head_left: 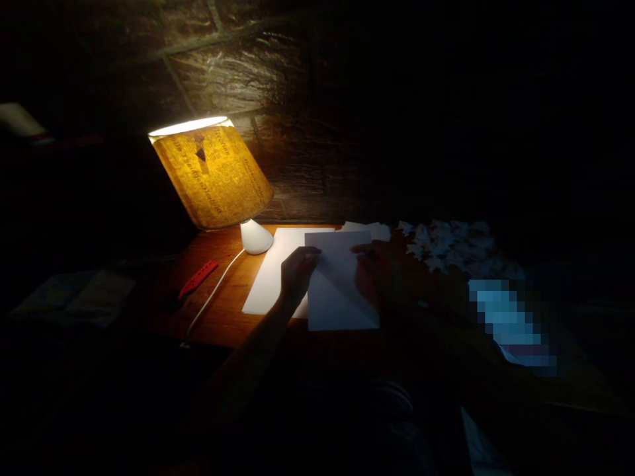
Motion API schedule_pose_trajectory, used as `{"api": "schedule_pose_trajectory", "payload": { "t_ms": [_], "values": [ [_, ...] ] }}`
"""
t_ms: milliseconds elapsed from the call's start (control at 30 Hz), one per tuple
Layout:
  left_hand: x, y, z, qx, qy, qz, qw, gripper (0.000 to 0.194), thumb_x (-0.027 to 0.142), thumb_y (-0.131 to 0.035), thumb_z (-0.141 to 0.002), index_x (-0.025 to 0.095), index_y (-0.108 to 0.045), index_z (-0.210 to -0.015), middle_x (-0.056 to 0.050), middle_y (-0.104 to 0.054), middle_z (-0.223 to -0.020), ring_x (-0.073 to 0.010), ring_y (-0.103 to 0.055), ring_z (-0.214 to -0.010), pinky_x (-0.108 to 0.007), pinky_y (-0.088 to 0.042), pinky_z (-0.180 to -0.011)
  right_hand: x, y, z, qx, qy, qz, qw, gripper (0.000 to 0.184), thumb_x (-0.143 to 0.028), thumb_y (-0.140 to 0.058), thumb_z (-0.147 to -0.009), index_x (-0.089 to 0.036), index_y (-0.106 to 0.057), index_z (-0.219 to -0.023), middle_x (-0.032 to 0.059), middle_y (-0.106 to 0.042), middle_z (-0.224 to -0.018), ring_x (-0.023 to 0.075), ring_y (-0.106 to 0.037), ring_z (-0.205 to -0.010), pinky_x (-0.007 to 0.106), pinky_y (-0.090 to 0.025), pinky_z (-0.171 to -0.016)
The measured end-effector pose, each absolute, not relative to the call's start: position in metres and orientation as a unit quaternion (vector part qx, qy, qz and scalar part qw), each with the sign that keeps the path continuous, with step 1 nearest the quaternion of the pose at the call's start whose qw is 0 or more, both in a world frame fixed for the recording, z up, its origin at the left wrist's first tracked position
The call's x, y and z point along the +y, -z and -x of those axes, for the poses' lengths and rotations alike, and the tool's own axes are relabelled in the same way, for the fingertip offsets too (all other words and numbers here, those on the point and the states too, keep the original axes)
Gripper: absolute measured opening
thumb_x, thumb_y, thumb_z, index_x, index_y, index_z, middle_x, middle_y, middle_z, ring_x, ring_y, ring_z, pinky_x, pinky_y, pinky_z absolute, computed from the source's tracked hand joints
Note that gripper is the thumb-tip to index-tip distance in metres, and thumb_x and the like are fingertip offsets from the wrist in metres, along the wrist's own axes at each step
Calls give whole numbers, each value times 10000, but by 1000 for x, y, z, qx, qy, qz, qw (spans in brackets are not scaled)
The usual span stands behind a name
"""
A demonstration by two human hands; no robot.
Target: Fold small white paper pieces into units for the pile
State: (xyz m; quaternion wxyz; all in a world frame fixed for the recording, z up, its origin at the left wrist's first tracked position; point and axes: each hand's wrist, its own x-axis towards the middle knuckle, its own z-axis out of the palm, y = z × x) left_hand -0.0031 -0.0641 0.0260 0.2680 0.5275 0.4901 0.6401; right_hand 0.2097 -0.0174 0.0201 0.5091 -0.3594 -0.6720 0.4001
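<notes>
Between my two hands a white sheet of paper (341, 304) is held up a little above the wooden table. My left hand (297, 274) pinches its left edge near the top, thumb along the face. My right hand (372, 268), mostly in shadow, pinches the right edge at about the same height. Behind and to the left, more white paper (270, 284) lies flat on the table under the lamp light. Another piece of white paper (380, 231) shows past the top of the held sheet.
A lit lamp (213, 175) with a printed shade stands at the back left, its white cord (215, 289) running forward. A red tool (198, 279) lies beside the cord. Several crumpled or folded paper pieces (436, 244) are heaped at right. A blurred bluish patch (506, 317) glows nearer.
</notes>
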Motion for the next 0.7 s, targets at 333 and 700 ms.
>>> {"api": "schedule_pose_trajectory", "payload": {
  "t_ms": [333, 700],
  "values": [
    [-65, -27, 1, 495, -636, -522, 278, 350, 407, -918, -731, 182, -807, -975, -58, -820, -911, -200, -765, -823, -320, -615, -773, -17, -35, -221, -668, -377, 374, 522, 301, -421, -854, -792, -248, -807, -1034, 81, -799, -1070, 269, -712, -960, 401, -564, -845],
    [-70, -38, 4, 476, -635, -573, 205, 258, 437, -884, -833, 193, -810, -870, -45, -741, -852, -172, -682, -818, -304, -554, -774, -30, -52, -226, -688, -367, 390, 490, 120, -349, -781, -849, -231, -794, -869, 69, -773, -950, 241, -694, -919, 373, -535, -813]
  ]
}}
